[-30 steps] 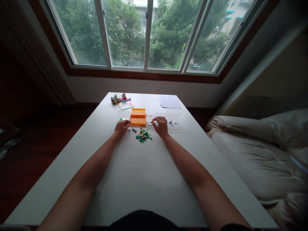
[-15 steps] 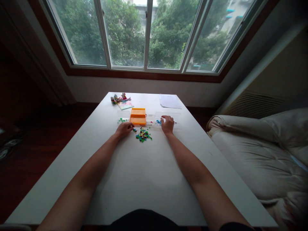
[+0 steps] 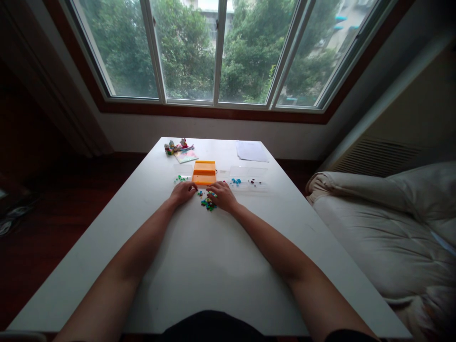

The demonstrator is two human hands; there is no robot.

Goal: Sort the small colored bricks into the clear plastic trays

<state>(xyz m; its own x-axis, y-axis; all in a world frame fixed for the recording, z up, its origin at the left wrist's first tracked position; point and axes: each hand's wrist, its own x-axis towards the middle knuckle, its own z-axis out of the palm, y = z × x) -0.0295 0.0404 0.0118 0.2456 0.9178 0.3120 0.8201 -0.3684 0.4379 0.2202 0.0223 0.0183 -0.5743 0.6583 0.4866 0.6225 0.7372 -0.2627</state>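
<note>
A pile of small coloured building bricks (image 3: 206, 204) lies on the white table, mostly green with some blue and yellow. Over its right side reaches my right hand (image 3: 223, 195), fingers apart and bent down to the bricks, covering part of the pile. My left hand (image 3: 182, 193) rests left of the pile with its fingertips pinched together; whatever is between them is too small to make out. Just beyond both hands stands an open orange case (image 3: 204, 176). Green bricks (image 3: 181, 178) lie in the clear tray to its left, blue bricks (image 3: 235, 181) in the clear tray to its right.
Dark bricks (image 3: 253, 182) sit at the right end of the clear tray (image 3: 258, 172). Small brick figures (image 3: 171, 148) and a pastel sheet (image 3: 186, 156) lie at the back left, white papers (image 3: 252, 151) at the back right. A padded sofa (image 3: 377, 223) stands right of the table (image 3: 213, 266).
My right hand has moved left and nearer, from the blue bricks in the tray to the brick pile. My left hand has barely moved and stays pinched.
</note>
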